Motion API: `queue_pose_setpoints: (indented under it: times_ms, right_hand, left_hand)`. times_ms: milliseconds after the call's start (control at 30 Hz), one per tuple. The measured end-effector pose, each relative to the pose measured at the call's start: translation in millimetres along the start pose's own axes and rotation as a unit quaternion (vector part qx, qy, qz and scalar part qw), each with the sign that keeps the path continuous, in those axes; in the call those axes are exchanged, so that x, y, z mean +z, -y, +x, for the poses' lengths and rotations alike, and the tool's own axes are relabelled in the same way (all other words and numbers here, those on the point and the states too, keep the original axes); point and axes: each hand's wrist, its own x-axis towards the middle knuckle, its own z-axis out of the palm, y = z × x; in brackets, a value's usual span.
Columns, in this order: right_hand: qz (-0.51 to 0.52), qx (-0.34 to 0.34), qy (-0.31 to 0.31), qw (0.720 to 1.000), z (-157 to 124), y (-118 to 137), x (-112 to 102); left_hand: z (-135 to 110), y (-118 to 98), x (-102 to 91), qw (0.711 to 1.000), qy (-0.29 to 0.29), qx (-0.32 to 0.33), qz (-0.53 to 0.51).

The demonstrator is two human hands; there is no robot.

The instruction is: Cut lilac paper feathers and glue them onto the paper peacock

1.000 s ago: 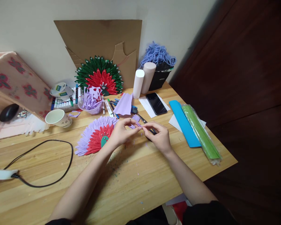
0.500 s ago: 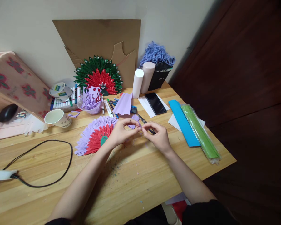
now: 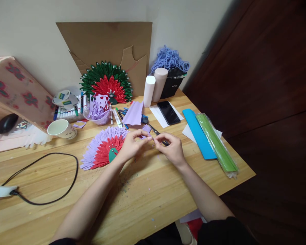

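Wooden bench (image 3: 142, 204), brown cardboard (image 3: 104, 37) against the wall behind. Purple-and-red paper fan (image 3: 99, 149) lies flat, partly hidden by the left hand (image 3: 131, 144). Right hand (image 3: 172, 149) faces it, over part of the scissors (image 3: 155, 130). Tiny purple paper piece (image 3: 153, 137) sits between the fingertips above the bench; both grips pinch it, thumb to finger, mostly hiding it. Change: fingertips nearly met half a second ago, now slightly apart. Probably mid-twist, shaping unfinished; fan looks unchanged.
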Motion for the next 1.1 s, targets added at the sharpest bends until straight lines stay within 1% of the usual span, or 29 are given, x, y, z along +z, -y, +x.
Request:
queue_pose_setpoints:
  times_ms: [67,167,233,300,367,433,600,733,833,900,967,1033,1100]
  right_hand:
    - [-0.025,-0.021,-0.016,0.999,0.7,0.2,-1.1]
    - [-0.07,-0.07,-0.039,0.994,2.6,0.9,-3.2]
    - [-0.093,-0.103,-0.036,0.99,3.8,0.7,-4.0]
    - [-0.108,-0.13,-0.022,0.985,4.4,-0.3,-4.2]
    - [-0.114,-0.144,-0.013,0.983,4.5,-1.7,-3.8]
    - [-0.113,-0.144,-0.013,0.983,4.2,-2.6,-3.1]
    - [-0.099,-0.119,-0.015,0.988,3.5,-1.3,-1.9]
    - [-0.081,-0.095,-0.019,0.992,2.5,0.1,-0.8]
    - [-0.028,-0.035,-0.011,0.999,2.7,-1.9,1.1]
    - [0.028,0.023,0.012,0.999,3.8,-4.6,2.6]
    - [0.077,0.068,0.039,0.994,5.2,-6.9,3.5]
    - [0.105,0.087,0.049,0.989,5.8,-7.4,3.8]
    - [0.109,0.075,0.048,0.99,4.4,-5.0,4.3]
  left_hand:
    - [0.3,0.3,-1.0,1.0,0.003,-0.016,-0.024]
    - [0.7,-2.3,-2.6,0.997,-0.002,-0.057,-0.047]
    - [0.9,-4.6,-2.8,0.996,-0.013,-0.079,-0.04]
    - [0.9,-6.2,-2.5,0.996,-0.026,-0.085,-0.027]
    - [0.6,-6.9,-2.5,0.996,-0.037,-0.083,-0.018]
    - [0.1,-7.0,-3.2,0.996,-0.046,-0.082,-0.01]
    - [-1.0,-7.5,-6.3,0.995,-0.072,-0.072,0.004]
    - [-0.7,-8.7,-6.6,0.995,-0.068,-0.066,0.014]
    - [-0.2,-10.2,-5.9,0.996,-0.058,-0.057,0.027]
    - [0.2,-11.6,-5.8,0.997,-0.049,-0.046,0.036]
    - [0.0,-13.1,-6.4,0.998,-0.038,-0.035,0.045]
    - [-2.2,-14.2,-7.9,0.998,-0.031,-0.024,0.058]
    - [-8.4,-14.7,-10.8,0.997,-0.039,-0.021,0.064]
